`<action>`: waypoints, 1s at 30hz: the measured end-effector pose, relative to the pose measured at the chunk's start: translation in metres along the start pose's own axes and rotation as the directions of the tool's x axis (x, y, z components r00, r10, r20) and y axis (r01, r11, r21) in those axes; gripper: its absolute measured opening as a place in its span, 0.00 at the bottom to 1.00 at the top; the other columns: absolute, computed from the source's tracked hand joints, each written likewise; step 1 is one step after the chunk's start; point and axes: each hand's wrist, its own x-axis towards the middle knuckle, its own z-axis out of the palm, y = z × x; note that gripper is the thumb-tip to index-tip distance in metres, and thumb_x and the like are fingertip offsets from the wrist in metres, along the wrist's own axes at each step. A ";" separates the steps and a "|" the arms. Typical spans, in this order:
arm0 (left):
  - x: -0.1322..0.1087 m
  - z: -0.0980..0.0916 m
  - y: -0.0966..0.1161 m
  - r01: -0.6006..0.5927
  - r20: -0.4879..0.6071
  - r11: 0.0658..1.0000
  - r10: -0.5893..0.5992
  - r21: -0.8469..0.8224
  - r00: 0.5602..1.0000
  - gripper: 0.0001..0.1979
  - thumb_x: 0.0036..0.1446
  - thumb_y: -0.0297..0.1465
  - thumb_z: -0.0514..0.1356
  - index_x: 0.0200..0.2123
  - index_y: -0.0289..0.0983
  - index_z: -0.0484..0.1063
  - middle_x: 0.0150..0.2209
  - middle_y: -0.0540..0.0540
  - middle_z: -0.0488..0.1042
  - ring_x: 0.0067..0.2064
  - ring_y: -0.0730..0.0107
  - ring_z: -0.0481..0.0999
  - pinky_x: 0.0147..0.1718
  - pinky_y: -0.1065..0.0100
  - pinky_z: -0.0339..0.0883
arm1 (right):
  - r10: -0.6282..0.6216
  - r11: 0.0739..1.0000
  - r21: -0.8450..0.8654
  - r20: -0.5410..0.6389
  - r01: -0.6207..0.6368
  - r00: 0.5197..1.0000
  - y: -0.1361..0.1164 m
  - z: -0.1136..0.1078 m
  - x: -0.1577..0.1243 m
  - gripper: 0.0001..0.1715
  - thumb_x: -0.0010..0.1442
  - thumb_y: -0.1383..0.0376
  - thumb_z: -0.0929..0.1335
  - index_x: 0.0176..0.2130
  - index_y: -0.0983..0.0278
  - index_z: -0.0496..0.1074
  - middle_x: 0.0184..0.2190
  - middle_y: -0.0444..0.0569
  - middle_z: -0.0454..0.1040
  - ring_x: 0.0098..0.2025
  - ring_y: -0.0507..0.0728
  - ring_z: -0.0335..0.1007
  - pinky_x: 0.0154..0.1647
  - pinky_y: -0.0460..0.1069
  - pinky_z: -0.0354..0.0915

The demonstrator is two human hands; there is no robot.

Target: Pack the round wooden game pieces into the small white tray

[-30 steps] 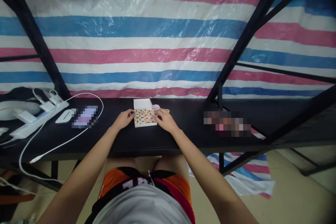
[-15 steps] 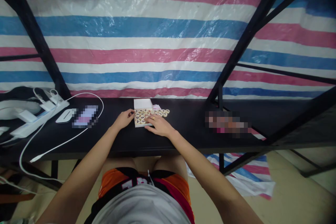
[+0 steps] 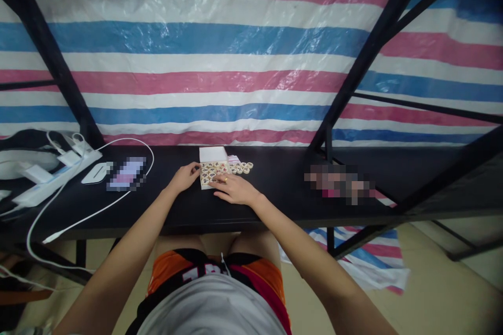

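Observation:
A small white box stands on the black desk, its lid folded back on the far side. Rows of round cream xiangqi pieces, marked with dark and red characters, fill much of it. At the box's left side, my left hand has its fingers bent and pinched against the edge. My right hand, with a ring on one finger, reaches over the box's right part. Its fingers are stretched onto the pieces, the thumb apart near the front; the fingertips partly hide what they touch. Several loose pieces lie right of the box.
A pinkish paper slip lies behind the loose pieces. Leftward are a blurred phone, a white flat device, a white cable and a power strip. A blurred object sits at the right by the black frame.
My right hand has shifted slightly left over the pieces in the box, uncovering more loose pieces on the right. My left hand stays at the box's left edge.

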 end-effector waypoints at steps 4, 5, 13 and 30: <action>0.000 -0.001 0.001 -0.001 0.006 1.000 0.001 -0.004 1.000 0.17 0.57 0.39 0.51 0.43 0.38 0.71 0.26 0.50 0.72 0.27 0.70 0.70 0.29 0.70 0.60 | -0.019 1.000 -0.008 0.009 0.019 1.000 0.000 0.002 0.001 0.21 0.66 0.58 0.58 0.53 0.63 0.67 0.46 0.54 0.70 0.48 0.58 0.66 0.50 0.53 0.64; 0.000 -0.001 0.001 -0.002 0.008 1.000 0.002 -0.005 1.000 0.17 0.57 0.40 0.51 0.43 0.38 0.71 0.26 0.50 0.72 0.27 0.70 0.70 0.29 0.70 0.60 | -0.011 1.000 -0.008 0.002 0.011 1.000 0.000 0.002 0.002 0.21 0.66 0.58 0.58 0.52 0.63 0.68 0.45 0.54 0.70 0.48 0.58 0.66 0.50 0.53 0.64; 0.000 -0.002 0.003 0.004 0.011 1.000 -0.004 0.000 1.000 0.17 0.57 0.39 0.51 0.44 0.37 0.71 0.26 0.50 0.72 0.27 0.69 0.70 0.30 0.70 0.60 | 0.078 0.997 0.005 -0.012 -0.078 0.997 -0.002 0.002 0.002 0.21 0.65 0.56 0.58 0.50 0.63 0.69 0.45 0.54 0.69 0.50 0.59 0.64 0.53 0.54 0.62; 0.001 0.000 -0.002 0.002 0.006 1.000 -0.001 -0.007 1.000 0.17 0.57 0.39 0.52 0.44 0.38 0.71 0.27 0.49 0.73 0.28 0.69 0.70 0.31 0.70 0.61 | 0.251 0.965 0.106 -0.101 -0.241 0.963 0.006 0.007 0.001 0.18 0.65 0.62 0.58 0.51 0.62 0.68 0.47 0.54 0.68 0.52 0.58 0.64 0.53 0.54 0.62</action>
